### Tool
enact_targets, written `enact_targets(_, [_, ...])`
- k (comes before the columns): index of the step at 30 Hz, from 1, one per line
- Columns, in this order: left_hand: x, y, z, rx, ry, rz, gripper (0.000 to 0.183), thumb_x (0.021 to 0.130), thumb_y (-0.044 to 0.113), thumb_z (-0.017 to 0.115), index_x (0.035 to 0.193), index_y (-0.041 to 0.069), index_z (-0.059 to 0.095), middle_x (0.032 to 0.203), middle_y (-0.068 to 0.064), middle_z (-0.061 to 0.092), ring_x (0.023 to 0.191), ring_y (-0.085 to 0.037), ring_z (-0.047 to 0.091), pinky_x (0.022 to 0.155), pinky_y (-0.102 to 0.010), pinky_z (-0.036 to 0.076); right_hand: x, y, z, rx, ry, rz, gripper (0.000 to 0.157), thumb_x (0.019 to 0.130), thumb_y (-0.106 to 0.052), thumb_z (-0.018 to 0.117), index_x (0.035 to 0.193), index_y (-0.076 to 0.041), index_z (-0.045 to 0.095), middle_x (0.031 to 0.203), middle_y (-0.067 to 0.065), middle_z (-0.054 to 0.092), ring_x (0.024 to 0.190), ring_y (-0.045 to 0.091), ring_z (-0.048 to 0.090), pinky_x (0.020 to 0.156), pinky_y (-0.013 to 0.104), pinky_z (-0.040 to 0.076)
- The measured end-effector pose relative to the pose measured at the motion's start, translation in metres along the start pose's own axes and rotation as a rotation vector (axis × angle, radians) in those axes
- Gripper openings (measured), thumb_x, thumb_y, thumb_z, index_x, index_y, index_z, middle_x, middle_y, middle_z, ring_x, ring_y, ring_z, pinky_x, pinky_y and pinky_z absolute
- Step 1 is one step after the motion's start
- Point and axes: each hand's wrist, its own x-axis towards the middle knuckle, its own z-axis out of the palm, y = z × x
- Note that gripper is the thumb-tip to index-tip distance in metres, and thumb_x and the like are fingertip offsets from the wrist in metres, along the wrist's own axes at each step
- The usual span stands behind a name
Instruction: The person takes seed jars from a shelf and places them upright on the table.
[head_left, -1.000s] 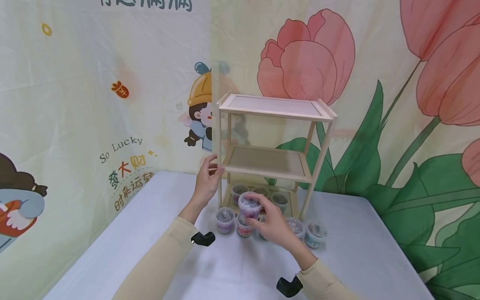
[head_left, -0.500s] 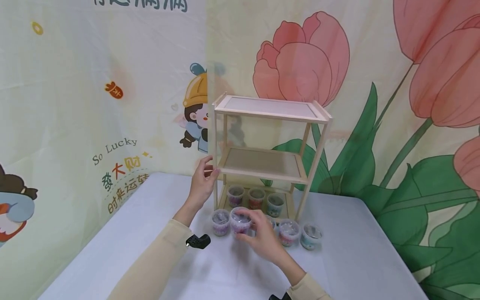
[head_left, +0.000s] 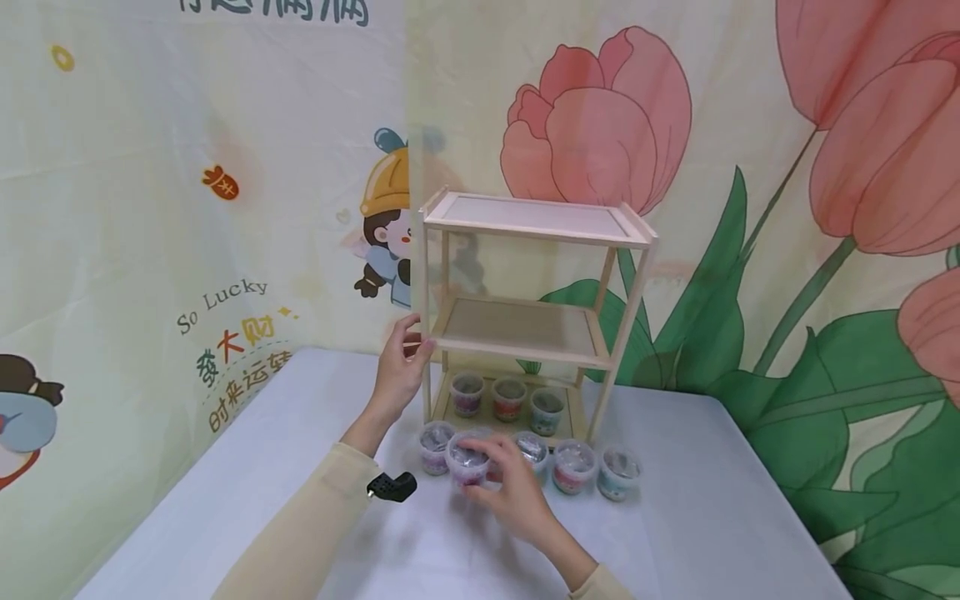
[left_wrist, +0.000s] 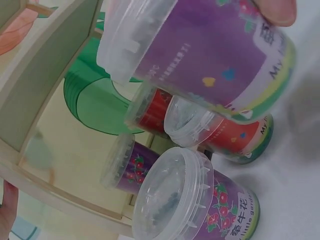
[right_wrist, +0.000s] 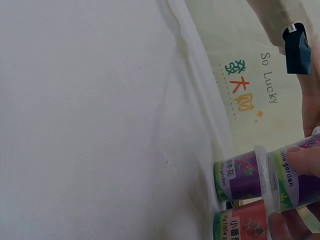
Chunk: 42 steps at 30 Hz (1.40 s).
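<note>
My right hand (head_left: 513, 492) holds a lidded plastic cup (head_left: 467, 471) with a purple label, thumb and fingers pinching its sides, in front of a wooden three-tier shelf (head_left: 525, 343). In the left wrist view, this purple cup (left_wrist: 200, 55) looms large, tilted, above a red-labelled cup (left_wrist: 230, 135) and another purple cup (left_wrist: 222, 215). The right wrist view shows the held cup (right_wrist: 292, 185) overlapping a purple cup (right_wrist: 240, 175) and a red one (right_wrist: 245, 222). My left hand (head_left: 397, 367) grips the shelf's left front post near the middle tier.
Three cups (head_left: 509, 400) stand on the bottom tier. Along the shelf's front runs a row on the white table (head_left: 420, 550): a purple cup (head_left: 435, 450) at left, with a blue one (head_left: 531, 454), a pink one (head_left: 574, 468) and another blue one (head_left: 619, 475) rightward. Printed cloth hangs behind.
My right hand has brought the purple cup down and slightly left, from before the bottom tier to over the front row. The tier's three cups now show fully. My left hand stays at the post.
</note>
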Motion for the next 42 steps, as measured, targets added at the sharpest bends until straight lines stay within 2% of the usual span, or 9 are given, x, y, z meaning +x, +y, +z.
enact_targets(5, [0.003, 0.002, 0.001, 0.000, -0.006, 0.020, 0.053, 0.108, 0.019, 0.064, 0.157, 0.015, 0.045, 0.133, -0.023, 0.057, 0.125, -0.039, 0.057, 0.105, -0.054, 0.048, -0.004, -0.004, 0.002, -0.011, -0.005, 0.013, 0.063, 0.083, -0.003, 0.089, 0.140, -0.024, 0.069, 0.135, 0.009, 0.059, 0.122, 0.032, 0.062, 0.090, 0.034, 0.061])
enact_targets(9, [0.005, 0.004, 0.001, 0.001, -0.001, 0.022, 0.053, 0.108, 0.018, 0.064, 0.157, 0.015, 0.045, 0.133, -0.023, 0.058, 0.124, -0.040, 0.058, 0.105, -0.054, 0.048, -0.005, -0.003, 0.006, -0.013, -0.023, 0.062, 0.063, 0.084, -0.004, 0.089, 0.139, -0.025, 0.069, 0.133, 0.008, 0.059, 0.122, 0.029, 0.061, 0.090, 0.033, 0.061])
enact_targets(20, [0.004, 0.003, 0.001, 0.002, 0.000, 0.017, 0.052, 0.108, 0.018, 0.065, 0.156, 0.017, 0.046, 0.132, -0.023, 0.058, 0.123, -0.039, 0.057, 0.105, -0.053, 0.048, -0.011, 0.009, 0.019, 0.050, -0.039, 0.071, 0.064, 0.079, 0.004, 0.090, 0.136, -0.019, 0.072, 0.135, 0.014, 0.061, 0.125, 0.036, 0.061, 0.091, 0.029, 0.060])
enact_targets(31, [0.000, -0.001, 0.000, 0.005, -0.005, -0.006, 0.054, 0.108, 0.020, 0.065, 0.157, 0.018, 0.044, 0.133, -0.022, 0.057, 0.124, -0.039, 0.056, 0.105, -0.054, 0.047, -0.016, 0.019, 0.036, -0.029, -0.008, 0.079, 0.065, 0.074, 0.003, 0.093, 0.130, -0.024, 0.075, 0.130, 0.005, 0.066, 0.121, 0.025, 0.062, 0.094, 0.028, 0.057])
enact_targets(42, [0.001, 0.000, 0.000, 0.004, 0.000, -0.006, 0.053, 0.108, 0.018, 0.064, 0.157, 0.016, 0.044, 0.133, -0.023, 0.058, 0.123, -0.041, 0.058, 0.104, -0.054, 0.049, -0.013, 0.017, 0.049, -0.078, 0.036, 0.087, 0.066, 0.070, 0.006, 0.092, 0.126, -0.025, 0.075, 0.123, 0.004, 0.066, 0.112, 0.018, 0.062, 0.086, 0.025, 0.056])
